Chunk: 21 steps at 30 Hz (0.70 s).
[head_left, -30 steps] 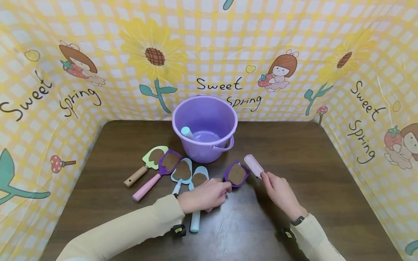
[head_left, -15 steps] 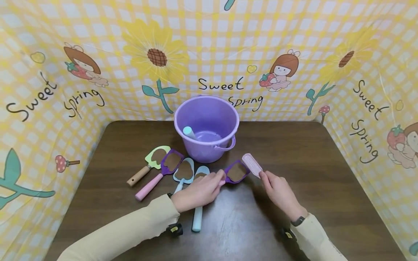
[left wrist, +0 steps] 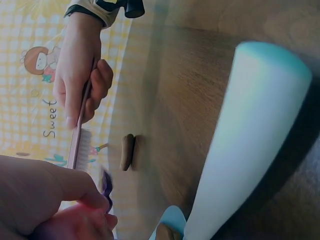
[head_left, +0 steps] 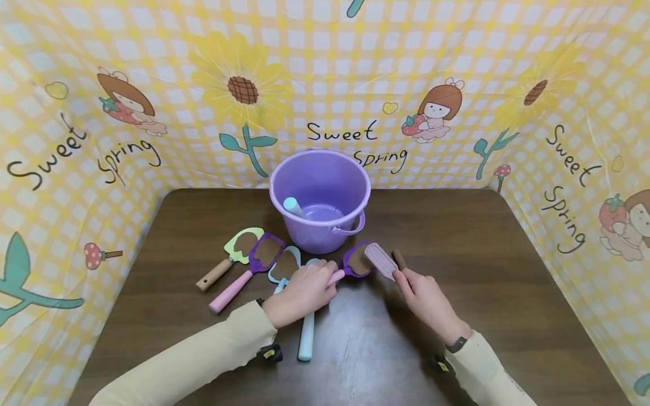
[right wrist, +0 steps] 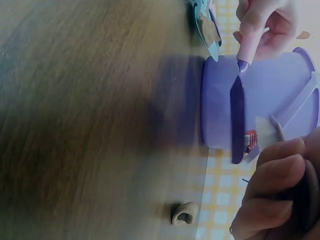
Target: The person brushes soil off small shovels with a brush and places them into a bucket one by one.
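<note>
My left hand (head_left: 304,285) grips the pink handle of a small shovel (right wrist: 238,120), its purple blade held near the bucket. A brown patch covers much of that blade in the head view. A pink brush (head_left: 380,260) is in my right hand (head_left: 431,299), its head overlapping the blade's right side. Pale bristles on the brush show in the left wrist view, facing down towards the table. Beyond my right fingers lies a brown roll (head_left: 399,259), which looks hollow at its end in the right wrist view. Below my left wrist rests a light blue shovel (head_left: 306,338), its blade partly hidden.
A purple bucket (head_left: 311,232) stands at the back, with a light blue handle (head_left: 291,204) inside it. To the left lie a green shovel (head_left: 235,250), a purple one with a pink handle (head_left: 231,291) and another light blue shovel (head_left: 274,276). Patterned cloth (head_left: 315,67) hangs behind.
My left hand has shifted left and its shovel's pink handle now shows. The brush has moved left, now overlapping the blade. The brown roll has come into sight behind it.
</note>
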{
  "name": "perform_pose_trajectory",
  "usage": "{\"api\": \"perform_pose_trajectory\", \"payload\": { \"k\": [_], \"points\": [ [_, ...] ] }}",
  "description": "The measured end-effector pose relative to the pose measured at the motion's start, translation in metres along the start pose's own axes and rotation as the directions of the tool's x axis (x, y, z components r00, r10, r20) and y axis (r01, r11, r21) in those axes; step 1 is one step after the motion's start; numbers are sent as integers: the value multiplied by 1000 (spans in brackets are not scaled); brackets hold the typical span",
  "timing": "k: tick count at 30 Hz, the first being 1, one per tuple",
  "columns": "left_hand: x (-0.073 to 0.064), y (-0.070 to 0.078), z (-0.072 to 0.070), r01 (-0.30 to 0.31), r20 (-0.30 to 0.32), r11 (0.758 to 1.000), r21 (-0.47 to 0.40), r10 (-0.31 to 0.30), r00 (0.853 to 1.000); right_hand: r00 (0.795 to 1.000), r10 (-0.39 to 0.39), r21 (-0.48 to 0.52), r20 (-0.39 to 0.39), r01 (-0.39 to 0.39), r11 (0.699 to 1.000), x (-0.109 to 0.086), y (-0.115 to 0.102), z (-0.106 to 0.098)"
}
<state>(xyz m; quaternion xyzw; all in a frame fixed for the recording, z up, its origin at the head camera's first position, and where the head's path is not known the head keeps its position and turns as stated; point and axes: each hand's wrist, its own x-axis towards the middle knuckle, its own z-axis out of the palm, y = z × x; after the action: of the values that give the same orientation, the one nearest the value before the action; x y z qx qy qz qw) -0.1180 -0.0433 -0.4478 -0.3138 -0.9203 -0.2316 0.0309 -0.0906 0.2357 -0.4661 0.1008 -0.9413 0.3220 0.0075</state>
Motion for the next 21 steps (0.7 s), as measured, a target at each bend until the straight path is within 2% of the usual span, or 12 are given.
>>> {"api": "perform_pose_trajectory", "payload": {
  "k": [6,11,16,21],
  "points": [
    [2,1,2,9,-67,999,35,-7,998,996,-91,-19,-8,90,996,0,-2,5],
    [2,3,4,37,-91,996,85,-29,995,986,-161,-24,41,162,986,2,-4,11],
    [3,4,4,25,-82,996,80,-18,996,979,-179,-21,101,182,983,3,-4,12],
    [4,3,2,11,-84,997,71,-5,996,985,-161,-63,68,165,984,6,-2,11]
  ]
}}
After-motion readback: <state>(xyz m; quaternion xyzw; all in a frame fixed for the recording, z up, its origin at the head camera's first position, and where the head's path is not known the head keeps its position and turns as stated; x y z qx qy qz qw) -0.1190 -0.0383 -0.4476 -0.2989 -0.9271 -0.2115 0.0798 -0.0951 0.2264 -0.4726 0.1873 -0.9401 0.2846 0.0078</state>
